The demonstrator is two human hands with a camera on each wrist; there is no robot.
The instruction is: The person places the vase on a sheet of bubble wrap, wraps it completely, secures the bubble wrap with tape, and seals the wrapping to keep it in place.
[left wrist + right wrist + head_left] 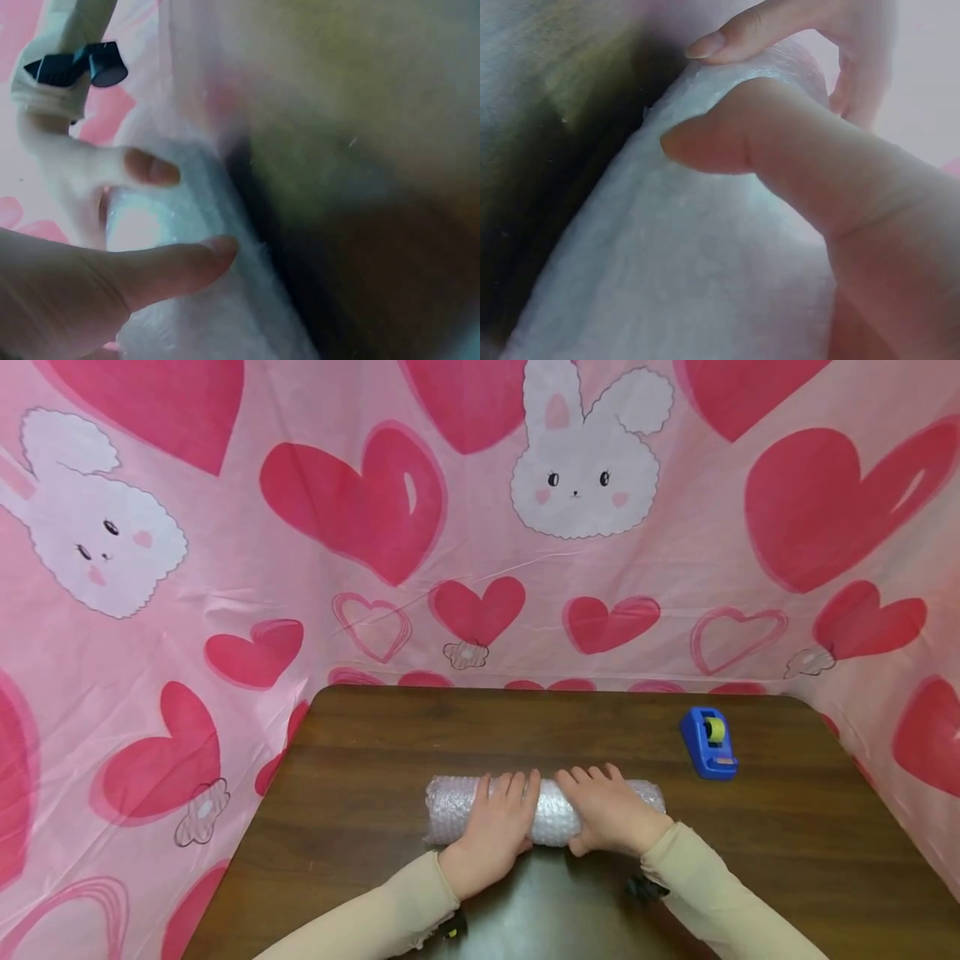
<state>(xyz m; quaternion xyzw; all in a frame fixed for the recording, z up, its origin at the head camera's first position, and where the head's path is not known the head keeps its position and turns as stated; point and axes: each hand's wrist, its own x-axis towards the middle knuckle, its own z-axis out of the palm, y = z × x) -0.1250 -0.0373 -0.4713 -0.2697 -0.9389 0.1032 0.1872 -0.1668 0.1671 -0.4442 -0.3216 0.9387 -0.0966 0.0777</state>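
Evidently, a bubble-wrap roll lies crosswise on the wood-grain tabletop, the left hand and right hand gripping it side by side, fingers over the top, thumbs on the near side. It is probably light, soft and slightly slippery; broad holds toward both ends should steady without crushing it.

Roll: bubble wrap, translucent, silvery sheen, bumpy surface, cylindrical. Lies on side on table, long axis running left to right. Left end slightly uneven. Held by left hand left of middle, right hand right of middle; fingers over top, thumbs against near side. Both ends project beyond hands.
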